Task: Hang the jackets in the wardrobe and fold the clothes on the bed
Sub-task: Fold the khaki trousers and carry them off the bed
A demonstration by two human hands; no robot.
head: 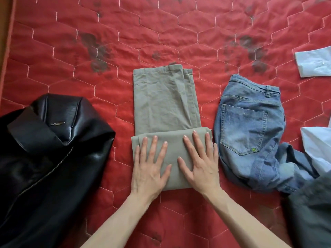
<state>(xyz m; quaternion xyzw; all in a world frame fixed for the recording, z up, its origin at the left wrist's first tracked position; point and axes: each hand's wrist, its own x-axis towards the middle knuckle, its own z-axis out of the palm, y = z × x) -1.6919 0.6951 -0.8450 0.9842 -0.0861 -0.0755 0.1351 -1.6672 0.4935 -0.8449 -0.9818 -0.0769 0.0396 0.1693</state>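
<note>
A glossy black leather jacket (48, 149) with a metal zipper lies bunched at the left on the red quilted bedspread (179, 33). In the middle, olive-grey cotton trousers (164, 104) lie flat, their near end folded over. The left hand (149, 169) and the right hand (200, 163) press flat on that fold, fingers spread and straight, grasping nothing. Just right lie crumpled blue denim jeans (250, 129), then pale blue shirt pieces (315, 63).
</note>
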